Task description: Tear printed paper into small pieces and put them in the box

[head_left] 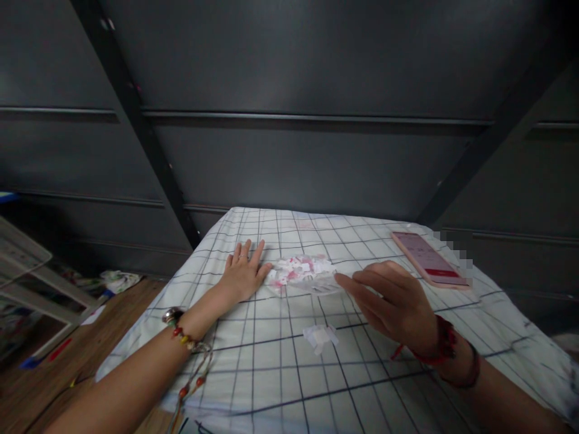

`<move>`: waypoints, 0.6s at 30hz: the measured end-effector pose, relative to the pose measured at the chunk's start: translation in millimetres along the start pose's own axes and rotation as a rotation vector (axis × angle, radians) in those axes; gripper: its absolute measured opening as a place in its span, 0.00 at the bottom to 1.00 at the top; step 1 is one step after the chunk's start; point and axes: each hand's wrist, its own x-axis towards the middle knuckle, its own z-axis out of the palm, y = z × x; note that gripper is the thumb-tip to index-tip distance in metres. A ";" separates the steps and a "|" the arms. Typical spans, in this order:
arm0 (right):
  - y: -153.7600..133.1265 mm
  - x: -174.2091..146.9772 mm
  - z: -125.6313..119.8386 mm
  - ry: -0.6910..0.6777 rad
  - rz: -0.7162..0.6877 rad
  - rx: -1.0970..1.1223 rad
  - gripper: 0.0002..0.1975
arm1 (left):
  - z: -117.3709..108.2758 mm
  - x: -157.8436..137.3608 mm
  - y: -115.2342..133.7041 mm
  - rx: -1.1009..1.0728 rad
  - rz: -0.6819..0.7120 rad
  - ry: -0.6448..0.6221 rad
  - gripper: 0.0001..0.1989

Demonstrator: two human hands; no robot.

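While the clear plastic bag (301,270) lies on the checked cloth (271,374), a jumble of white pieces marked with pink and red shows through it. The bag sits between the two hands, which are well apart from each other. The left hand (244,276) rests palm down on the cloth with its fingers spread and nothing in its grasp, the thumb at the bag's left edge. The right hand (391,298) is at the other end, fingers extended and slightly bent, the index fingertip at the bag's right edge; whether it pinches the plastic, I cannot tell. A loose white piece (320,336) lies on the cloth on the near side of the bag, apart from both hands. Beyond the right hand lies a phone (429,260), its screen lit.
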 end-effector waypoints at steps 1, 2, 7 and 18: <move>-0.3 0.3 0.6 0.000 0.002 0.003 0.15 | 0.8 0.1 -0.6 0.002 0.006 0.007 0.30; -1.0 1.0 1.6 -0.003 -0.001 0.008 0.15 | 1.6 0.2 -1.3 0.004 0.013 0.014 0.30; -2.5 5.4 2.0 -0.016 -0.054 0.012 0.13 | 2.7 0.9 -2.6 0.006 0.023 0.021 0.31; 1.6 3.4 -3.7 -0.013 -0.044 -0.020 0.12 | -1.0 -0.3 0.6 0.003 0.004 -0.035 0.31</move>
